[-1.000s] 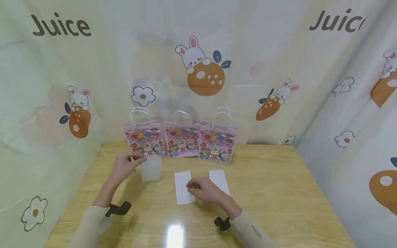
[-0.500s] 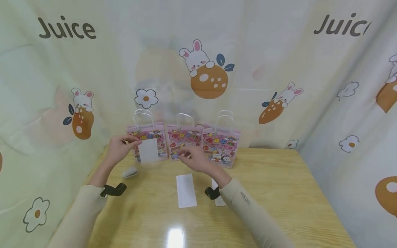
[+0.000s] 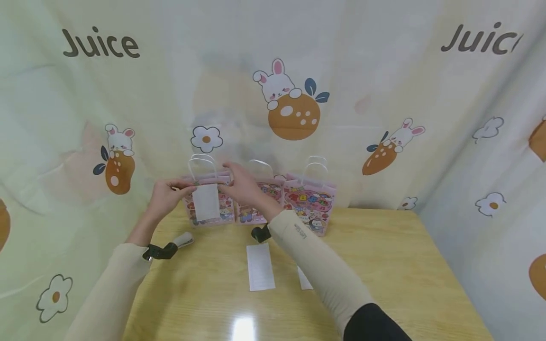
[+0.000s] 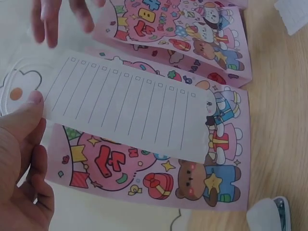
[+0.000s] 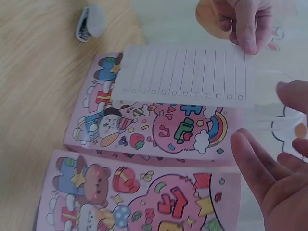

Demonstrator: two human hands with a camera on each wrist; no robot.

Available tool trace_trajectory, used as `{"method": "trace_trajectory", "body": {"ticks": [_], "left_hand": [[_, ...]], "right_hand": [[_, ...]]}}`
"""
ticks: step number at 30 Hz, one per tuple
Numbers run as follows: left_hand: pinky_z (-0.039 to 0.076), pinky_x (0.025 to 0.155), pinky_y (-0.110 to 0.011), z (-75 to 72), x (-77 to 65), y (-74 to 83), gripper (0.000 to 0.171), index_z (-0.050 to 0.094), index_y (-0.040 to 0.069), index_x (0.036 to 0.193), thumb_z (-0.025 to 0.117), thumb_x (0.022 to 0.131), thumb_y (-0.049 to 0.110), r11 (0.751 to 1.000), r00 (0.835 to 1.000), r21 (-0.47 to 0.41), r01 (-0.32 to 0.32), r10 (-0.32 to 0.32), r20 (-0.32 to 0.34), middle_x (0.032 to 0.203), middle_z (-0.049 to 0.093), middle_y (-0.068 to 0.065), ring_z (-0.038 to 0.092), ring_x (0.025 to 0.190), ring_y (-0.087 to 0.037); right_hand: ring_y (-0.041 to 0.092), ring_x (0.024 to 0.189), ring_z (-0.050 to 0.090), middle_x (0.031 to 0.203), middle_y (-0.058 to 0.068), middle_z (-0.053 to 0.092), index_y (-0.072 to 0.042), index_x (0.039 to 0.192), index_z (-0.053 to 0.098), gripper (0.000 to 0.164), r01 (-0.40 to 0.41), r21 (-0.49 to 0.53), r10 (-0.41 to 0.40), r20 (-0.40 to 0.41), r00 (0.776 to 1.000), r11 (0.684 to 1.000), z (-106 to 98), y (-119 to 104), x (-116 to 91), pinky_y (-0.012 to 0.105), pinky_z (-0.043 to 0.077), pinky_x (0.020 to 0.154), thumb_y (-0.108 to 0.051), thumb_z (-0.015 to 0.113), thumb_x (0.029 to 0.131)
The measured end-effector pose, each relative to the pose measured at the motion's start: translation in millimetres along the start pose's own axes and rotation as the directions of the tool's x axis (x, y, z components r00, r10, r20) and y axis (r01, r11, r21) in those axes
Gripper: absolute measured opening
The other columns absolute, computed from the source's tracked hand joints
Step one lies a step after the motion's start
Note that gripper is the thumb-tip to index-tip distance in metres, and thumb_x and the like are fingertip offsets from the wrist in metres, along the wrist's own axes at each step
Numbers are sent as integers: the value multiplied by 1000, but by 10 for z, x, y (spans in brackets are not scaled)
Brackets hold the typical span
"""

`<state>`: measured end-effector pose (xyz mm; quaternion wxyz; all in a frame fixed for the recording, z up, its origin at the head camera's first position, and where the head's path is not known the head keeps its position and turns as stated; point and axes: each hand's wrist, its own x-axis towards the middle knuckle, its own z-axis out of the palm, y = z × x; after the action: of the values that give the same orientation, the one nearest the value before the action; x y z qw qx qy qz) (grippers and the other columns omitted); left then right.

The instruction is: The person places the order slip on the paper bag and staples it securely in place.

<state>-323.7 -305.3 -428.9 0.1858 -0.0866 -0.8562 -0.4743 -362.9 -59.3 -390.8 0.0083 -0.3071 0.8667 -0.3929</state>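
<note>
My left hand [image 3: 168,196] pinches a white lined paper slip [image 3: 206,202] by its top edge, thumb on the front. The slip, printed with rows of small checkboxes, hangs over the front of the left pink cartoon gift bag [image 5: 144,151]. My right hand [image 3: 244,185] is at that bag's upper right, in front of the middle gift bag [image 3: 273,189]. In the right wrist view its thumb and fingers are spread apart near the bag's top edge and clear handle, holding nothing; whether they touch the bag is unclear.
A third gift bag [image 3: 310,201] stands to the right. Two more paper slips lie on the wooden table, one in the middle [image 3: 260,267], another slip [image 3: 304,279] partly under my right sleeve. A small white stapler [image 3: 185,239] lies beside my left wrist. A printed curtain [image 3: 384,85] hangs behind.
My left hand has lifted the slip from the table up against the left bag. My right hand has moved from above the table slips up and left to that bag's top.
</note>
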Motion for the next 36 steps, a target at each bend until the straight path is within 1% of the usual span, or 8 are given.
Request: {"method": "trace_trajectory", "body": {"ticks": [4, 7, 11, 14, 18, 21, 29, 36], "left_hand": [[52, 64, -23, 42, 74, -11, 22, 75, -1, 96, 75, 87, 19, 997, 999, -67, 25, -23, 27, 100, 71, -13, 63, 80, -17], [52, 65, -24, 68, 113, -10, 23, 74, -2, 98, 75, 87, 19, 995, 998, -95, 44, -40, 43, 98, 71, -15, 63, 81, -19], [54, 67, -30, 118, 138, -24, 24, 74, -2, 99, 74, 88, 19, 992, 996, -109, 58, -51, 69, 94, 71, -15, 63, 82, -29], [54, 68, -34, 147, 125, -37, 23, 73, -3, 100, 73, 89, 18, 992, 996, -114, 60, -51, 79, 92, 71, -14, 63, 81, -30], [52, 64, -35, 135, 92, -54, 22, 73, -2, 98, 73, 89, 18, 993, 997, -95, 64, -60, 48, 91, 71, -13, 60, 76, -21], [51, 64, -34, 119, 87, -73, 23, 73, -1, 99, 73, 89, 20, 993, 997, -93, 70, -67, 38, 92, 71, -14, 60, 76, -20], [54, 65, -34, 89, 72, -114, 22, 74, -1, 98, 74, 88, 19, 991, 996, -104, 79, -75, 38, 93, 71, -14, 62, 79, -26], [54, 67, -35, 64, 111, -102, 21, 74, 1, 97, 74, 88, 19, 993, 997, -101, 69, -67, 28, 93, 71, -11, 64, 81, -32]], "right_hand": [[24, 131, 43, 148, 10, 40, -7, 148, 34, 72, -43, -60, 44, 5, 999, 997, 25, -43, 212, 36, 37, 105, -28, 70, 90], [25, 127, 46, 144, 11, 45, -5, 145, 38, 69, -61, -68, 62, 17, 998, 996, 35, -40, 273, 36, 40, 102, -26, 71, 88], [26, 123, 50, 139, 13, 49, -3, 142, 41, 64, -112, -21, 112, 21, 993, 993, 63, 12, 277, 36, 45, 97, -23, 71, 89], [25, 123, 51, 136, 13, 52, -2, 138, 45, 58, -138, 6, 138, 10, 990, 990, 116, 78, 267, 34, 45, 97, -21, 71, 89], [24, 120, 54, 130, 11, 57, -3, 130, 52, 48, -113, 25, 113, -8, 994, 993, 206, 125, 269, 32, 45, 97, -19, 72, 89], [24, 115, 56, 124, 10, 60, -3, 125, 55, 43, -93, 53, 95, -32, 995, 994, 257, 120, 272, 33, 47, 95, -17, 72, 88], [25, 113, 59, 122, 12, 62, -1, 126, 57, 40, -73, 39, 75, -60, 995, 997, 362, 110, 279, 32, 49, 91, -19, 68, 92], [22, 109, 61, 116, 8, 64, -2, 120, 61, 30, -66, 56, 70, -69, 995, 996, 373, 121, 291, 33, 51, 89, -19, 64, 95]]}}
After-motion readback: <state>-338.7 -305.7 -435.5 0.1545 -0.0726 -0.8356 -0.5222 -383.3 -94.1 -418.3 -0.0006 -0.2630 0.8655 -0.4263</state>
